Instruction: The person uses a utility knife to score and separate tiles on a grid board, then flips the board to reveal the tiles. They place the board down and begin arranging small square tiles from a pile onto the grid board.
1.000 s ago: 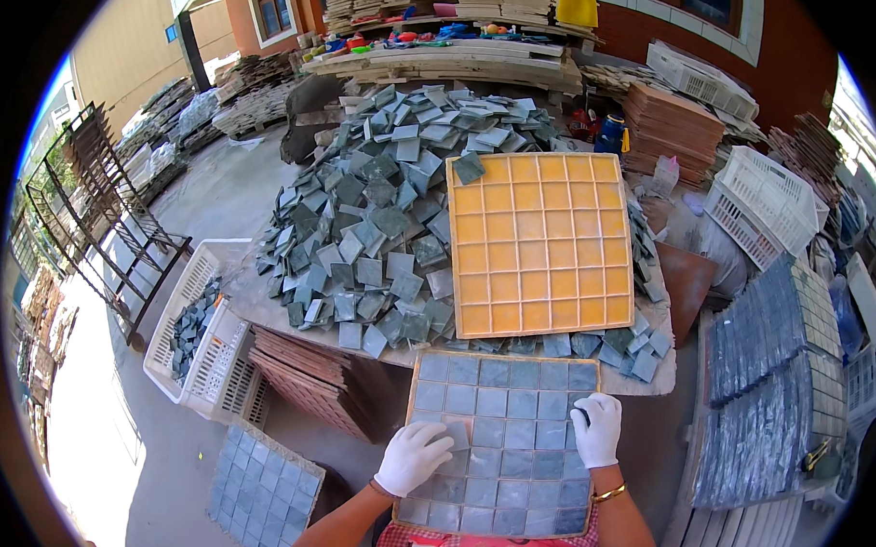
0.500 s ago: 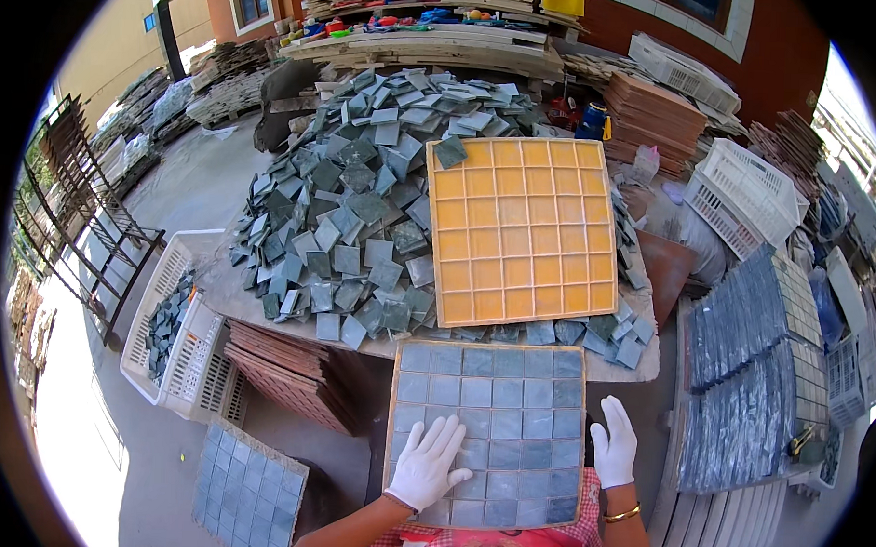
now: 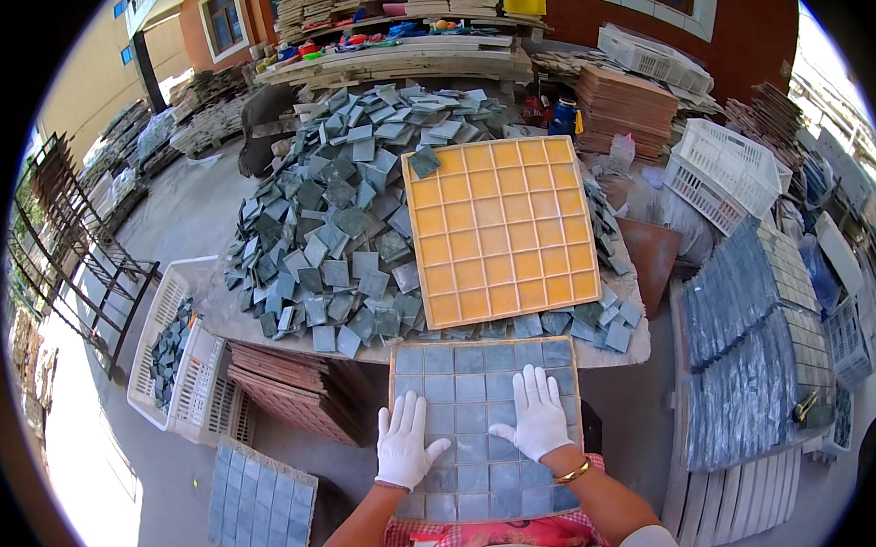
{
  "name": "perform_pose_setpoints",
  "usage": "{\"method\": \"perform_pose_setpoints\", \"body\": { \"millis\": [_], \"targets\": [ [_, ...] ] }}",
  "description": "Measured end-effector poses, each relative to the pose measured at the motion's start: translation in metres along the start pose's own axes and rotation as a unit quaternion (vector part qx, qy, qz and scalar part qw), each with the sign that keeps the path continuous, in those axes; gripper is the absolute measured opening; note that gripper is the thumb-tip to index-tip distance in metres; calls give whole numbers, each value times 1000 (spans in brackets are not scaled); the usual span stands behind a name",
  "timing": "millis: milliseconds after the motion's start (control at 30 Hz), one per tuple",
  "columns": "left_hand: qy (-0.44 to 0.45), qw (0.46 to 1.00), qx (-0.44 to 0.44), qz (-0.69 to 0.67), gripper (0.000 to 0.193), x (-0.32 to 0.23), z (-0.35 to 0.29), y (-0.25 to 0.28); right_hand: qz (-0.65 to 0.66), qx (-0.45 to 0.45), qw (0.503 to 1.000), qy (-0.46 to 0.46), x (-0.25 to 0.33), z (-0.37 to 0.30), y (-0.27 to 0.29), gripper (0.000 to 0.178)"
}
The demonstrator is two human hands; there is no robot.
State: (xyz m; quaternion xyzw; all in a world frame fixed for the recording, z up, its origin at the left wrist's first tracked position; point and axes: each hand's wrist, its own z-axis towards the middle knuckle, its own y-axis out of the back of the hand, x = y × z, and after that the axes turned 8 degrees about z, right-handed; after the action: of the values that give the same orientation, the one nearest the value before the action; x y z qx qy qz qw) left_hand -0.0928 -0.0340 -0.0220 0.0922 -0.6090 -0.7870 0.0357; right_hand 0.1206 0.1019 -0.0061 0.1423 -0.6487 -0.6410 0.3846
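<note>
A framed sheet of square blue-grey stone tiles [image 3: 465, 476] lies in front of me, its far edge by the worktable. My left hand [image 3: 406, 444], in a white glove, rests flat with spread fingers on its left side. Flat on the right half of the tiles lies my right hand [image 3: 536, 412], also white-gloved, thumb held apart. Neither hand grips anything. Beyond the sheet, a yellow grid mould [image 3: 502, 228] leans on the pile of loose tiles; one dark tile [image 3: 424, 162] sits on its upper left corner.
Loose grey-green tiles [image 3: 339, 217] heap over the worktable [image 3: 604, 355]. White crates [image 3: 189, 361] with tiles stand at left, beside stacked reddish boards [image 3: 294, 389]. Another tile sheet [image 3: 261, 499] leans low at left. Stacked tile sheets [image 3: 744, 342] fill the right side.
My right hand has moved left from beside the sheet onto its tiles. My left hand has shifted toward the sheet's left edge. The whole view has turned slightly.
</note>
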Motion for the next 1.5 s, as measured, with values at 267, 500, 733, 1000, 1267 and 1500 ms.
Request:
{"method": "perform_pose_setpoints", "body": {
  "millis": [267, 500, 733, 1000, 1267, 1500],
  "targets": [
    [-56, 998, 13, 25, 77, -8, 24, 12, 10, -31, 999, 37, 19, 37, -19, 93],
    [-30, 999, 1, 17, 81, -7, 11, 12, 45, 21, 980, 195, 51, 37, -32, 79],
    [-54, 998, -8, -3, 80, -4, -2, 17, 57, -50, 995, 63, 41, 78, -28, 82],
    [57, 962, -103, -246, 62, 8, -12, 0, 33, -17, 987, 154, 60, 98, -44, 80],
    [-33, 995, -64, -67, 58, 9, 88, -13, 135, 116, 946, 272, 20, 123, -6, 44],
    [-39, 997, -72, 0, 63, -1, 93, -9, -1, -69, 994, 88, -52, 80, 12, 58]
  ]
}}
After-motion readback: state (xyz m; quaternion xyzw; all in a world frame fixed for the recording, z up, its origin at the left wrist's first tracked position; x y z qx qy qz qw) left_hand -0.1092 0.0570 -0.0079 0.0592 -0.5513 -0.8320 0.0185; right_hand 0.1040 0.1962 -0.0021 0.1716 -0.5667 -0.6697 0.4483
